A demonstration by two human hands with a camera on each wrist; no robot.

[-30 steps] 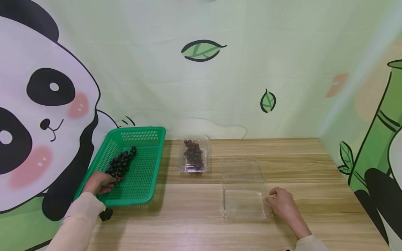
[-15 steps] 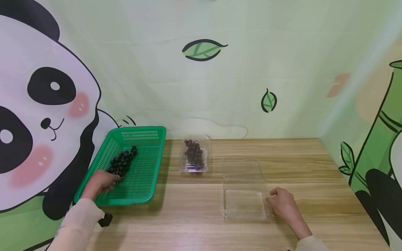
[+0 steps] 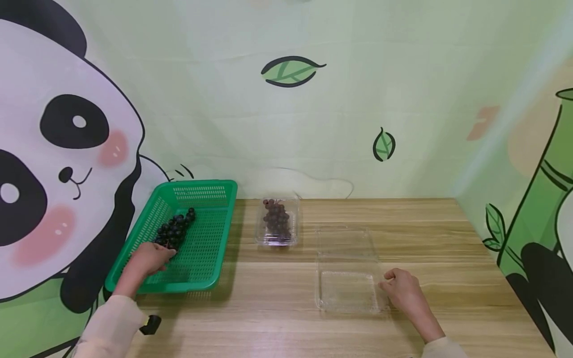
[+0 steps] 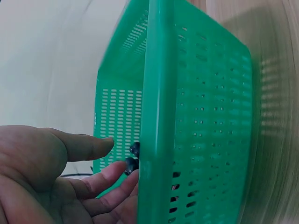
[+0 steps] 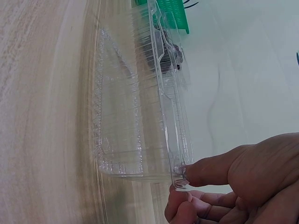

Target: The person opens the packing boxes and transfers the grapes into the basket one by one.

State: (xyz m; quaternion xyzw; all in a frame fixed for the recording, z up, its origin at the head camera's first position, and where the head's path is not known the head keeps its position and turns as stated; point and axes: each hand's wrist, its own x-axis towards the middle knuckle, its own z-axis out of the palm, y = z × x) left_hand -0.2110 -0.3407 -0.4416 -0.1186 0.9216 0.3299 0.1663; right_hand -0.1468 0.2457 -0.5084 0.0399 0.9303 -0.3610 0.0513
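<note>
My left hand (image 3: 149, 259) reaches over the near left side of a green plastic basket (image 3: 203, 287), at the stem end of a bunch of dark grapes (image 3: 173, 229) lying inside. In the left wrist view, the thumb and fingers (image 4: 91, 147) stand apart with the grapes (image 4: 132, 165) just beyond the fingertips; the basket wall hides part of the hand. My right hand (image 3: 402, 291) pinches the right edge of a clear plastic clamshell container (image 3: 346, 291), which lies with its lid laid back on the table. The right wrist view shows thumb and fingers on the container's corner (image 5: 180, 179).
Behind, between basket and open container, stands a second clear container (image 3: 293, 223) with a bunch of dark red grapes (image 3: 276, 220) in it. The wooden table (image 3: 264, 318) ends at a printed backdrop (image 3: 313, 124) with a panda and leaves.
My left hand has shifted slightly to the right over the grapes' stem end, covering it. The grapes stay in place in the basket. My right hand and the open container keep still.
</note>
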